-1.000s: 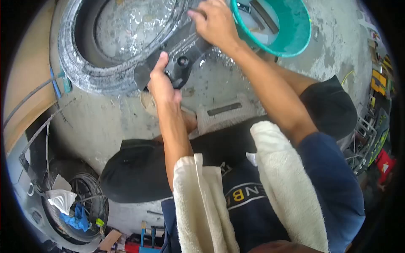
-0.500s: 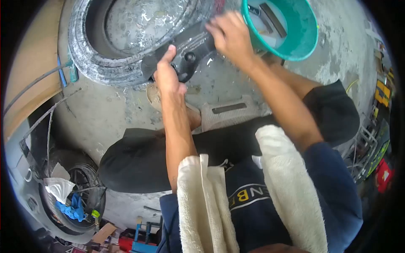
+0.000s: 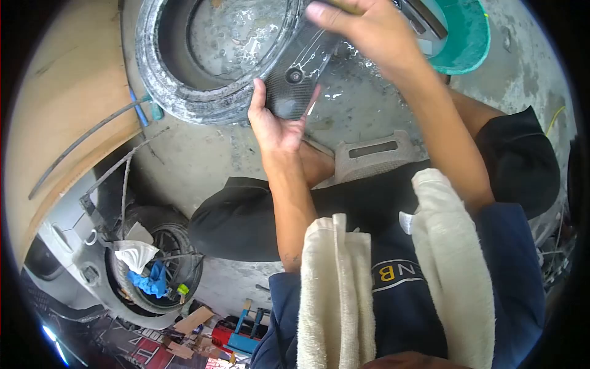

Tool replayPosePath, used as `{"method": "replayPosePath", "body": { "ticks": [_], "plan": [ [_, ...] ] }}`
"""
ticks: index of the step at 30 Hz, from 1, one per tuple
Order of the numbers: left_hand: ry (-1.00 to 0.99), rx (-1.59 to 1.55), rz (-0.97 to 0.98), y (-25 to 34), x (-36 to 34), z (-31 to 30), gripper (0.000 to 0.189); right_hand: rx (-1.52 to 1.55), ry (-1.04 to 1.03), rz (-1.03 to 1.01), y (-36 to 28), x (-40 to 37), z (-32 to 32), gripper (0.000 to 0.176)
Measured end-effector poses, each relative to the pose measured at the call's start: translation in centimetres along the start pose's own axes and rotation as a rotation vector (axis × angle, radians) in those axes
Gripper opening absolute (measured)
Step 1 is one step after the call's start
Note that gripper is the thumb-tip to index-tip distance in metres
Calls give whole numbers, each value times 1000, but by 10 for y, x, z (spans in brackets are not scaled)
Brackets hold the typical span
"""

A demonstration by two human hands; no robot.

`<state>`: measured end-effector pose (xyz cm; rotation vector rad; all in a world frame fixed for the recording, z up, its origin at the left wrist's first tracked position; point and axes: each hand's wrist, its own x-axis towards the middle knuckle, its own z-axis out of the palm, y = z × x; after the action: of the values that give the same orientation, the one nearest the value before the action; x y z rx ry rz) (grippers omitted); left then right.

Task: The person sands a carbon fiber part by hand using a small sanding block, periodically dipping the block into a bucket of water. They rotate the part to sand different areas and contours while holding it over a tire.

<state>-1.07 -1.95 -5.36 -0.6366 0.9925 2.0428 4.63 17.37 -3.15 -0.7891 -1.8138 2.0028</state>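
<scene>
A wet, dark carbon-patterned part (image 3: 298, 67) with a round hole is held over the edge of a grey-smeared tyre (image 3: 184, 104). My left hand (image 3: 276, 126) grips its lower end, thumb on the upper face and fingers partly hidden beneath. At its upper end, near the top of the view, my right hand (image 3: 375, 31) is closed around the edge, with the thumb across it; the fingertips are partly out of view. A green tub (image 3: 470, 46) with dark bar-shaped tools in cloudy water stands to the right of my right hand.
A low plastic stool (image 3: 375, 154) is on the wet floor between my legs. Left of the tyre lies a large tan board (image 3: 74, 92) with a curved rod. A wheel (image 3: 178, 246) carrying blue gloves (image 3: 150, 280) is at lower left. Red and blue tools (image 3: 243, 335) lie below.
The view has shifted, so the surroundings sit further right. The dark part is now steeper, showing more of its patterned face. My right hand appears higher and larger.
</scene>
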Motion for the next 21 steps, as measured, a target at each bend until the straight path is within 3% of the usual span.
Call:
{"method": "replayPosePath", "body": {
  "ticks": [1,3,5,7,9,12,15,17,19,21],
  "plan": [
    [2,19,8,1,-1,0,49,166,-191,207,-16,-9,3,25],
    [-49,24,42,1,-2,1,51,451,-236,295,24,-3,23,28],
    [-49,62,84,0,-8,13,52,521,-243,302,29,0,34,28],
    [-50,189,320,-3,-15,24,53,747,-164,290,27,2,42,24],
    [-35,249,393,-12,-24,35,53,790,-170,281,23,6,42,25],
    [-2,394,672,-38,-37,54,50,845,-186,284,15,11,43,24],
    [13,818,888,-67,-41,31,42,983,-234,213,9,18,40,25],
    [-93,930,909,-76,-44,6,39,1009,-293,73,6,24,33,26],
    [-220,1042,914,-72,-50,-27,35,1004,-359,73,1,29,19,27],
    [-77,1311,542,-38,-56,-61,24,994,-410,72,-1,33,7,29]
  ]
}}
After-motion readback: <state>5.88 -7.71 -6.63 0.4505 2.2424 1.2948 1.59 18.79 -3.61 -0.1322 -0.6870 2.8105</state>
